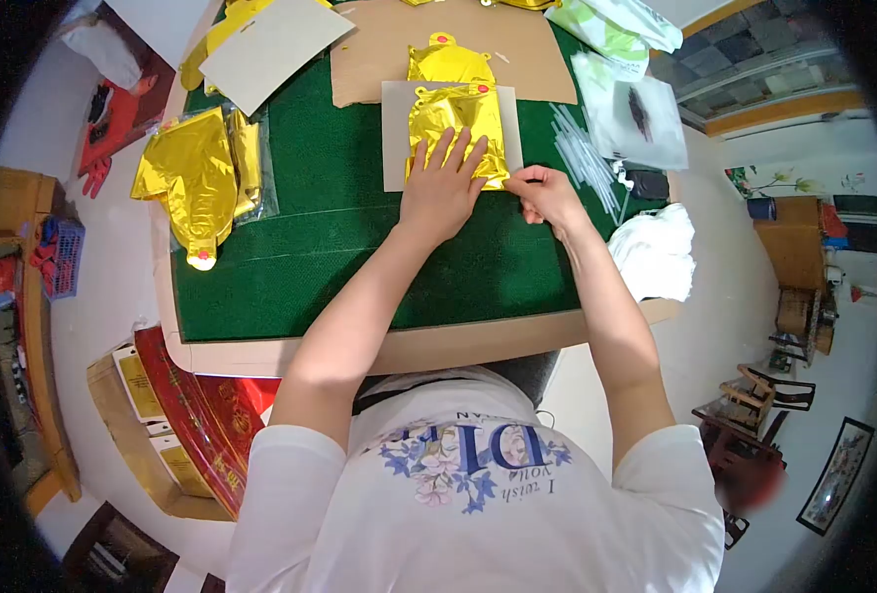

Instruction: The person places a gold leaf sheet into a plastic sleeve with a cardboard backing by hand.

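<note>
A folded gold foil balloon lies on a grey card on the green-topped table. My left hand rests flat on the balloon, fingers spread over its lower half. At the balloon's lower right corner, my right hand pinches the foil edge between thumb and forefinger. Another gold foil piece with a red-marked tab shows just beyond, partly covered by the folded one. What lies beneath my left palm is hidden.
To the left lie another gold foil balloon and a grey card over more foil. Brown cardboard is at the back. On the right are translucent straws, plastic bags and a white cloth.
</note>
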{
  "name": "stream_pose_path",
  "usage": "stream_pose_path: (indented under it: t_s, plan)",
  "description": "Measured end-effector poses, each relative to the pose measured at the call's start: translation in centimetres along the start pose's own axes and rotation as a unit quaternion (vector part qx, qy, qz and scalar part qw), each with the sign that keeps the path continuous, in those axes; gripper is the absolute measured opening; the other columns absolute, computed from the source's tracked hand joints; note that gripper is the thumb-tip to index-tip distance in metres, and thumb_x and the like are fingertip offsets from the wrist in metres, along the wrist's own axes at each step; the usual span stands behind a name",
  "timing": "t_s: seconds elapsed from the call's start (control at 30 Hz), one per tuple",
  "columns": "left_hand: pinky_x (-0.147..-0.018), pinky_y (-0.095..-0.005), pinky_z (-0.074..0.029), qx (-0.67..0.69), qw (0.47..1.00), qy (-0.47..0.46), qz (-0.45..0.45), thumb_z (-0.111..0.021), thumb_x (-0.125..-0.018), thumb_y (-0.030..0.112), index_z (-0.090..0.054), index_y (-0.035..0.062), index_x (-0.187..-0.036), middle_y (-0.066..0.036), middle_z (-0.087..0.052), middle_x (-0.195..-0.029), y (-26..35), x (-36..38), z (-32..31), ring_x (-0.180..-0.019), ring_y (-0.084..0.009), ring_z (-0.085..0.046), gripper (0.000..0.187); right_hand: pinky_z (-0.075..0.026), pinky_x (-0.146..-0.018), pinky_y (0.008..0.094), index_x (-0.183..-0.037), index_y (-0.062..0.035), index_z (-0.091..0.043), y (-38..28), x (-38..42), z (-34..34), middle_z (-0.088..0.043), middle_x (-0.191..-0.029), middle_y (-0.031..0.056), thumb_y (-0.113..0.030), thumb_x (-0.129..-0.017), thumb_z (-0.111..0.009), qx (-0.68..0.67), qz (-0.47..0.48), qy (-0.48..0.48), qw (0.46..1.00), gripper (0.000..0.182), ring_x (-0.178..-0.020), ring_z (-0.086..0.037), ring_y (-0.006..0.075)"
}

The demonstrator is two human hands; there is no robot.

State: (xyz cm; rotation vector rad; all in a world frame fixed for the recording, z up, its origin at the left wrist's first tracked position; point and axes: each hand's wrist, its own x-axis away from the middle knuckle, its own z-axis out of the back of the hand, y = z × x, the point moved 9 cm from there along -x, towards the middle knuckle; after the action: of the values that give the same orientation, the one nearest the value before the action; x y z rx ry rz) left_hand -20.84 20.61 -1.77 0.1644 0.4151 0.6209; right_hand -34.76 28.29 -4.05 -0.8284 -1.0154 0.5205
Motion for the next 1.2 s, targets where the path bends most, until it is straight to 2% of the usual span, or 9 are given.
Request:
stream_pose_path:
  t_s: [0.33,0.4,0.43,0.5,0.7,0.83,0.93,1.03,1.2]
  plan:
    - [-0.115,-0.0489,-0.021,-0.012,0.999,-0.031,0.008,-0.043,-0.099,0.039,-0.034,0.0201,-0.148,-0.005,-0.037,-0.151,0.0,0.0,-0.2,-0.142,-0.0234,-0.029,0.053,-0.036,-0.038,0.0213,-0.086,-0.0045,-0.062,0.4,-0.4,-0.2,-0.055,-0.056,-0.0021,-0.015,-0.087,-0.070,0.043,-0.005,-0.028,0.999,0.014,-0.041,-0.051,0.0077]
    - [-0.116,-0.0488,-0.020,-0.012,0.999,-0.034,0.008,-0.042,-0.100,0.039,-0.033,0.0201,-0.148,-0.005,-0.036,-0.151,0.0,-0.1,-0.3,-0.142,-0.0233,-0.028,0.052,-0.037,-0.038,0.0226,-0.082,-0.0037,-0.059,-1.3,-0.5,0.4,-0.055,-0.057,-0.0009,-0.017,-0.089,-0.068,0.099,0.151,0.048,0.982,0.018,-0.041,-0.051,0.0088]
    - [-0.116,-0.0486,-0.020,-0.013,0.999,-0.038,0.008,-0.041,-0.100,0.039,-0.033,0.0202,-0.148,-0.005,-0.036,-0.152,0.0,0.0,-0.3,-0.142,-0.0231,-0.027,0.052,-0.037,-0.038,0.0226,-0.082,-0.0037,-0.059,-1.6,-0.3,0.1,-0.055,-0.057,-0.0009,-0.017,-0.089,-0.068,0.099,0.151,0.048,0.982,0.018,-0.041,-0.051,0.0088]
    - [-0.116,-0.0486,-0.019,-0.011,0.999,-0.039,0.009,-0.041,-0.100,0.039,-0.033,0.0201,-0.148,-0.004,-0.035,-0.152,0.0,0.0,-0.4,-0.143,-0.0231,-0.027,0.053,-0.045,-0.042,0.0295,-0.077,-0.0030,-0.057,-2.7,0.4,0.1,-0.058,-0.057,0.0053,-0.019,-0.086,-0.069,0.188,0.162,0.096,0.964,0.022,-0.041,-0.057,0.0160]
    - [-0.116,-0.0494,-0.019,-0.018,0.999,-0.038,0.005,-0.041,-0.100,0.040,-0.034,0.0204,-0.148,-0.005,-0.035,-0.152,0.0,0.0,-0.6,-0.143,-0.0234,-0.027,0.053,-0.049,-0.049,0.0326,-0.086,-0.0033,-0.055,-2.8,-0.9,2.2,-0.061,-0.060,0.0084,-0.022,-0.086,-0.068,0.204,0.141,0.178,0.952,0.022,-0.041,-0.059,0.0192]
    - [-0.116,-0.0496,-0.020,-0.010,1.000,-0.024,0.003,-0.044,-0.099,0.039,-0.035,0.0197,-0.147,-0.005,-0.036,-0.152,0.0,0.0,-0.3,-0.142,-0.0237,-0.028,0.053,-0.049,-0.045,0.0325,-0.091,0.0002,-0.055,-2.5,-3.1,2.1,-0.062,-0.060,0.0091,-0.022,-0.084,-0.071,0.110,0.087,0.120,0.983,0.028,-0.043,-0.061,0.0186]
    - [-0.116,-0.0498,-0.020,-0.005,1.000,-0.022,0.006,-0.044,-0.099,0.039,-0.035,0.0198,-0.147,-0.005,-0.036,-0.151,0.0,0.0,-0.2,-0.142,-0.0237,-0.028,0.052,-0.047,-0.042,0.0327,-0.092,0.0015,-0.054,-2.4,-4.9,2.2,-0.062,-0.062,0.0091,-0.022,-0.082,-0.073,0.125,0.064,0.101,0.985,0.031,-0.043,-0.061,0.0189]
    - [-0.115,-0.0507,-0.021,-0.004,1.000,-0.006,0.001,-0.044,-0.099,0.040,-0.039,0.0198,-0.146,-0.005,-0.039,-0.150,0.1,0.0,0.0,-0.142,-0.0246,-0.030,0.051,-0.047,-0.042,0.0320,-0.094,0.0019,-0.054,-3.3,-5.2,3.0,-0.062,-0.062,0.0097,-0.020,-0.081,-0.073,0.134,0.111,0.150,0.973,0.032,-0.041,-0.060,0.0195]
    - [-0.114,-0.0517,-0.022,-0.004,1.000,-0.002,-0.003,-0.044,-0.098,0.039,-0.042,0.0191,-0.143,-0.006,-0.039,-0.149,0.0,0.0,-0.1,-0.142,-0.0249,-0.030,0.049,-0.048,-0.044,0.0320,-0.098,0.0014,-0.053,-3.6,-4.7,2.6,-0.063,-0.064,0.0102,-0.019,-0.081,-0.073,0.150,0.119,0.172,0.966,0.033,-0.043,-0.062,0.0197]
